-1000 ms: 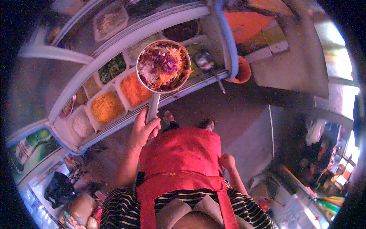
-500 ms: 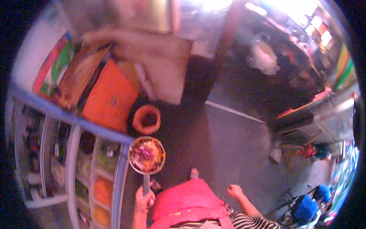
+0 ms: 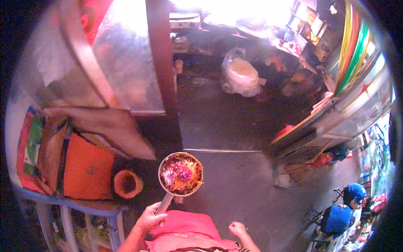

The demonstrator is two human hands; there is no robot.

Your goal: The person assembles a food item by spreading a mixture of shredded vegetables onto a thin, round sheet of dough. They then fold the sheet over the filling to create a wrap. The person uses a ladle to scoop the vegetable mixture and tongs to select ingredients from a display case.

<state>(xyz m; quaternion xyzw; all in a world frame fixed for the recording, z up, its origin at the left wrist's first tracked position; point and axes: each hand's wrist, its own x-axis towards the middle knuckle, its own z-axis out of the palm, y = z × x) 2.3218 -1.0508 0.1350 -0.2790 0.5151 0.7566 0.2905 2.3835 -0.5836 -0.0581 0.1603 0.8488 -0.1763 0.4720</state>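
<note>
My left hand (image 3: 152, 218) is closed around the grey handle of a round pan (image 3: 165, 203), held out in front of me at waist height. Shredded vegetables (image 3: 181, 173) in purple, orange and white fill the pan. My right hand (image 3: 238, 229) hangs at my right side with its fingers curled into a loose fist, apart from everything. Nothing shows in it. Between my arms is a red apron (image 3: 184, 224).
A blue-edged case (image 3: 75, 204) stands at the left, near an orange box (image 3: 89, 168), cardboard (image 3: 105, 130) and a round orange-brown pot (image 3: 127, 184). Ahead, past a pale floor strip (image 3: 222, 150), lies a clear plastic bag (image 3: 242, 75). Blue-topped stools (image 3: 337, 219) are at the right.
My view has swung left and forward, so the doorway and floor strip are nearer. The pan, still in my left hand, now sits further right in view, beyond the case's corner.
</note>
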